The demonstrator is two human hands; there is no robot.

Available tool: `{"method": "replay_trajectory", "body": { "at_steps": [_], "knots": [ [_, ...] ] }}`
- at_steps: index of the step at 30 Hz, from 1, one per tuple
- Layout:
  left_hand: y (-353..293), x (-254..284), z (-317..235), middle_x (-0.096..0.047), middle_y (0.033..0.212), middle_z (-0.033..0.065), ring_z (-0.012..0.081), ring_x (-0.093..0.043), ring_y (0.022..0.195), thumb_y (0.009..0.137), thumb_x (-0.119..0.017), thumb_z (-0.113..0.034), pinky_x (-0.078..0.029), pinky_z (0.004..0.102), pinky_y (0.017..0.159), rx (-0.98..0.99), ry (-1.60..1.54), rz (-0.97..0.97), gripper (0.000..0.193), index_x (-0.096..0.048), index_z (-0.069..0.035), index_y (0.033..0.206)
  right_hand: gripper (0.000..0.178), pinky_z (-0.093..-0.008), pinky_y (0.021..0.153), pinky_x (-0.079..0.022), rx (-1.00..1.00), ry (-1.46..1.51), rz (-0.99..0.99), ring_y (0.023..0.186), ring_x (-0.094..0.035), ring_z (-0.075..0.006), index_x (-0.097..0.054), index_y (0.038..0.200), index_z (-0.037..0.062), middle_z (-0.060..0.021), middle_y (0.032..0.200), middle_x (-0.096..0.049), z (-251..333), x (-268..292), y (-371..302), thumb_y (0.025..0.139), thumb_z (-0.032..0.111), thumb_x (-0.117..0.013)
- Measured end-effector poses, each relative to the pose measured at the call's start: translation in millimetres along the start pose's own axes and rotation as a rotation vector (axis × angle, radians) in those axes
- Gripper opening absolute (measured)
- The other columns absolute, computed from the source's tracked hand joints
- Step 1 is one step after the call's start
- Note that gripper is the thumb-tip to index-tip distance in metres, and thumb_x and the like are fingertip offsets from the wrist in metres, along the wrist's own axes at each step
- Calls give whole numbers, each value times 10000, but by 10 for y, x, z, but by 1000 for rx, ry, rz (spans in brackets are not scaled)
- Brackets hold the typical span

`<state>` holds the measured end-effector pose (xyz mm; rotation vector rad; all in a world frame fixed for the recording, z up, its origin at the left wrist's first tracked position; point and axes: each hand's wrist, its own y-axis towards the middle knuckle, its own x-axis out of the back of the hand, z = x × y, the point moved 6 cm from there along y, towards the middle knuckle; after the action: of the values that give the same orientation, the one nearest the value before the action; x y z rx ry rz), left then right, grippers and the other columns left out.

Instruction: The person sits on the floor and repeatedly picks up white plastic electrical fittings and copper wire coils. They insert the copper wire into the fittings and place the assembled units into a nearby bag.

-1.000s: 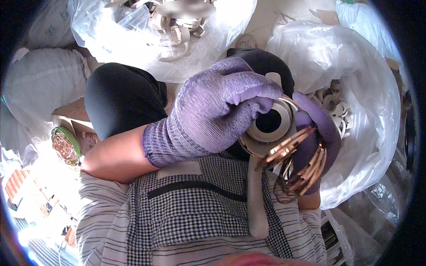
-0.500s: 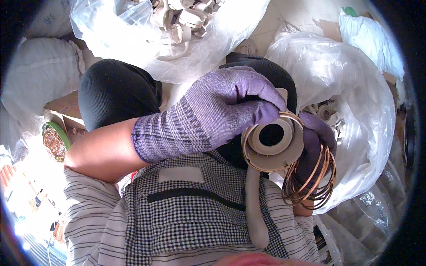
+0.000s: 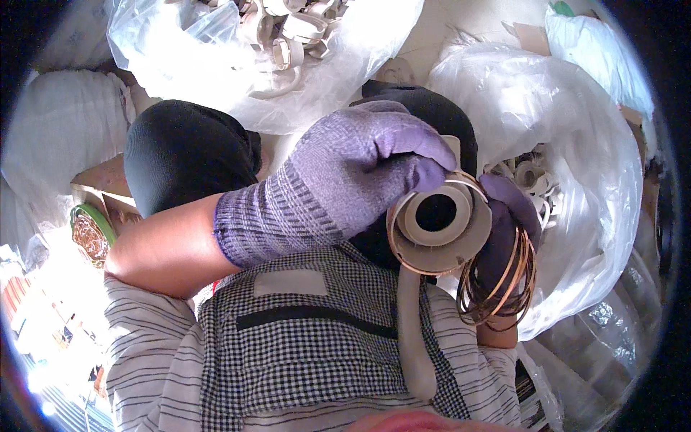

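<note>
A checked apron is worn over a striped shirt, and across it a long beige handle is hung down from a round, hollow housing. The housing is held above the lap, its open face turned upward. At its upper rim a thin copper-coloured ring is pinched between thumb and forefinger of the gloved left hand. The housing's right edge is grasped by the gloved right hand, whose fingers are curled and partly hidden; how firmly they are pressed cannot be told. Over them a bundle of copper-coloured loops is hung. Beyond, dark trousers are seen, and at far left copper-coloured pieces are gathered in a green-rimmed container. Beige parts are piled in a right-hand clear bag; more are heaped in a farther clear bag.
</note>
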<state>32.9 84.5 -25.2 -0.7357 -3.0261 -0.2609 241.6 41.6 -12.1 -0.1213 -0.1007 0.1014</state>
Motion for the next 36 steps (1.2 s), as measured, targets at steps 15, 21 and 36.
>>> {"method": "replay_trajectory", "body": {
  "at_steps": [15,21,36],
  "knots": [
    [-152,-107,-217,-552,1358,202,393,-541,1260,539,-968,-322,-438,475,1068,-85,392,148,1046,-499,-67,1438,873,-451,1043,-459,384,-548,406,1183,-602,-355,-486,1425,22,-184,1335,-611,79,18,127,707,330,-874],
    [-206,-150,-219,-533,1387,194,397,-509,1291,585,-946,-299,-398,472,1098,-57,379,128,1006,-488,-70,1451,977,-462,1089,-421,344,-442,430,1243,-579,-357,-449,1442,37,-182,1381,-578,115,13,86,658,361,-934],
    [-229,-141,-211,-538,1383,156,384,-501,1284,562,-935,-376,-337,547,1102,-153,673,147,981,-534,-138,1425,732,-463,1098,-407,520,-491,468,1251,-569,-366,-479,1415,56,-184,1387,-582,15,37,86,802,245,-830]
  ]
}}
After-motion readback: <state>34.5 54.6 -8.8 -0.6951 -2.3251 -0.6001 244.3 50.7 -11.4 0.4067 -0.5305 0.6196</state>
